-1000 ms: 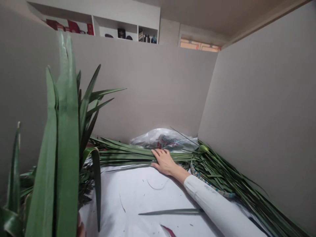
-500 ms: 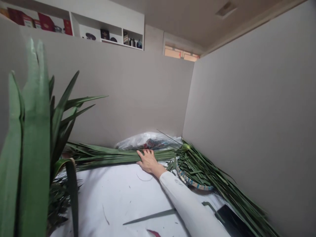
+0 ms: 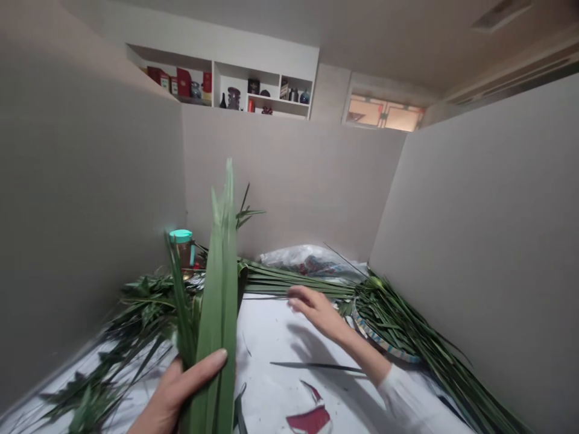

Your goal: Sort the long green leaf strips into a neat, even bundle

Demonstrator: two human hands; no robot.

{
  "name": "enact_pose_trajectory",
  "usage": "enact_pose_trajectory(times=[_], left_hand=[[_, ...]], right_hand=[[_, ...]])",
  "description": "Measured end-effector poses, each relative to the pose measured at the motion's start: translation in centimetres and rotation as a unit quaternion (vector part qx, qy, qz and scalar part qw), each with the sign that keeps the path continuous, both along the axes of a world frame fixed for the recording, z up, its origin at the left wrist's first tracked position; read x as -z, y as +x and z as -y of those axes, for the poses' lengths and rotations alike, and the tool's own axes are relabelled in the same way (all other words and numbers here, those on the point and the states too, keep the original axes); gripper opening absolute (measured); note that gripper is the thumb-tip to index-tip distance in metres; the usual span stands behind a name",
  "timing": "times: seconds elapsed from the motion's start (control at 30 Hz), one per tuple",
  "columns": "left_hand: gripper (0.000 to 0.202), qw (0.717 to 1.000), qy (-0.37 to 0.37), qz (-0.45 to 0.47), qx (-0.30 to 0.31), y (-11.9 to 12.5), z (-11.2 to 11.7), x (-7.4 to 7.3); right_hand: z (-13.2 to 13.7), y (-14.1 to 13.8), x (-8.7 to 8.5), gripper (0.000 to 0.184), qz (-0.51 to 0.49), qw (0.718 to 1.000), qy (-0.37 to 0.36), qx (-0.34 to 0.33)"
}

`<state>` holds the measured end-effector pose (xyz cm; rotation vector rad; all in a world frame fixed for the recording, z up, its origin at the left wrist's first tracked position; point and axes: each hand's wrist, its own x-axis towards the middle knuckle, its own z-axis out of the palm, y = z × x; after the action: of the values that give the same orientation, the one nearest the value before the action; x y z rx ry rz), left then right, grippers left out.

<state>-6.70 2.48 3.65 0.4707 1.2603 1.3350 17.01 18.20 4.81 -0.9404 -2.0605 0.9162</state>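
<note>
My left hand [image 3: 181,386] grips an upright bunch of broad green leaves [image 3: 216,289], its thumb pressed across the front. Above the white tabletop [image 3: 271,337] hovers my right hand [image 3: 319,310], fingers slightly curled and apart, with nothing in them. Just beyond it, a row of long green leaf strips [image 3: 294,282] lies along the back wall. A single narrow leaf strip [image 3: 321,365] rests on the white surface below the right forearm. Nearer to me are dark red scraps [image 3: 310,420].
At right, a round basket [image 3: 389,348] holds leaf pieces, with a long leaf bundle [image 3: 434,337] beside it along the wall. A plastic bag [image 3: 312,259] lies at the back. Leafy sprigs [image 3: 94,386] and a jug with a turquoise lid [image 3: 181,236] are at left.
My right hand has lifted off the leaf strips at the back and drawn nearer. The upright leaf bunch appears further right in view, and my left hand now shows on it.
</note>
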Motion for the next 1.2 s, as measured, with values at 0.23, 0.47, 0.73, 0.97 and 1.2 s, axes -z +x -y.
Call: enact_pose_trajectory(times=[0.23,0.47,0.73,0.97,1.2], left_hand=[[0.042,0.994,0.092,0.017,0.062,4.1,-0.2,-3.0],[0.025,0.988,0.132,-0.006,0.083,6.4,-1.4,-2.9],[0.013,0.982,0.125,-0.035,0.136,7.7,-3.2,-0.5],[0.023,0.979,0.127,-0.036,0.155,8.5,-3.3,0.0],[0.041,0.975,0.110,-0.030,0.189,9.5,-2.4,0.1]], right_hand=[[11.6,-4.6,-0.5,0.032,-0.165,0.968,-0.172,-0.075],[12.1,-3.8,0.0,0.025,-0.262,0.953,-0.149,0.020],[13.2,-2.0,1.7,0.022,-0.341,0.916,-0.184,0.106],[13.4,-1.6,3.1,0.028,-0.387,0.882,-0.255,0.084],[11.9,-0.6,3.2,0.029,-0.428,0.868,-0.231,0.107]])
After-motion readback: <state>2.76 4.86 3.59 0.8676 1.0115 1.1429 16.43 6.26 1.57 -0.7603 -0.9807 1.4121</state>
